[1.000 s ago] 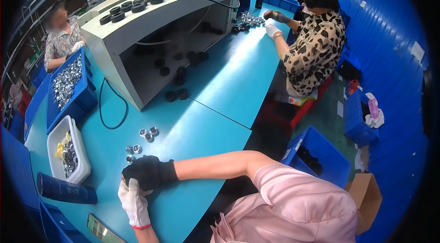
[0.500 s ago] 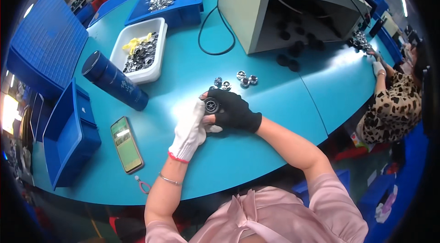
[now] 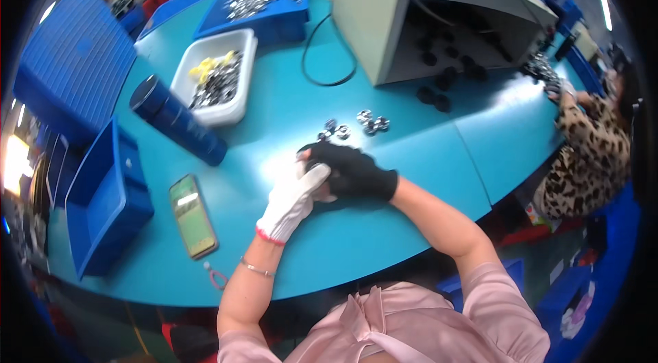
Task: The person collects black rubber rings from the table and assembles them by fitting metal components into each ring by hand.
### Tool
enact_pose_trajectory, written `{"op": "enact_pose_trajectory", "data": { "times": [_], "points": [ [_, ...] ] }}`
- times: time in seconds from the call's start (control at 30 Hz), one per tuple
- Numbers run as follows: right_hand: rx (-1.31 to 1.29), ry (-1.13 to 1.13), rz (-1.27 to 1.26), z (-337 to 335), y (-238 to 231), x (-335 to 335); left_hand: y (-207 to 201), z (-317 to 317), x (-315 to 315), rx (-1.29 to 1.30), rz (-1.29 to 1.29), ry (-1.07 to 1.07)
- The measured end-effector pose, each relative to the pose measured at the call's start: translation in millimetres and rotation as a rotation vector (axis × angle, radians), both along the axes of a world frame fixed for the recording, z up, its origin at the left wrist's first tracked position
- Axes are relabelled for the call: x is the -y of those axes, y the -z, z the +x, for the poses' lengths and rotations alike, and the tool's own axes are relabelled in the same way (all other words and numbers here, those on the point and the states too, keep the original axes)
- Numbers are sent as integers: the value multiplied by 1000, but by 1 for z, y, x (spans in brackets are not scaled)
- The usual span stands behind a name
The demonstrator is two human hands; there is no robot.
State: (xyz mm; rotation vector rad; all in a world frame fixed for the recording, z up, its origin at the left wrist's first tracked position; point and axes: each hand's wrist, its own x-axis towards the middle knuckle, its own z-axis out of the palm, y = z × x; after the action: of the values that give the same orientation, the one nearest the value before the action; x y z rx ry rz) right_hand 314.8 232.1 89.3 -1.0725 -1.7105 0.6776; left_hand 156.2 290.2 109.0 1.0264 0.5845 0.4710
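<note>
Since half a second ago my view has swung a little and the two hands have stayed pressed together on the desk (image 3: 425,157). My left hand (image 3: 295,200), white-gloved, curls against the black-gloved right hand (image 3: 349,171); what their fingers hold I cannot tell. The small metal parts (image 3: 353,124) lie just beyond the fingers, strung left to right, nearer the right hand.

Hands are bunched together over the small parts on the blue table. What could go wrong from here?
1. The loose metal parts lie just past the black-gloved right hand; a sweep of the wrist could scatter them.
2. The white-gloved left hand overlaps the right, hiding whatever sits between them, so a slip might go unseen.
3. The phone lies near the left forearm and could be nudged.
</note>
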Motion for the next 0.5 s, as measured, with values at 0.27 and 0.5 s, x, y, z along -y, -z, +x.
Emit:
{"op": "enact_pose_trajectory", "data": {
  "times": [0.27, 0.5],
  "points": [
    [215, 148, 71, -33, -1, -1, 11, -23, 0, -35, 99, -72],
    [392, 295, 23, -31, -3, 21, 16, -20, 12, -104, 163, -34]
  ]
}}
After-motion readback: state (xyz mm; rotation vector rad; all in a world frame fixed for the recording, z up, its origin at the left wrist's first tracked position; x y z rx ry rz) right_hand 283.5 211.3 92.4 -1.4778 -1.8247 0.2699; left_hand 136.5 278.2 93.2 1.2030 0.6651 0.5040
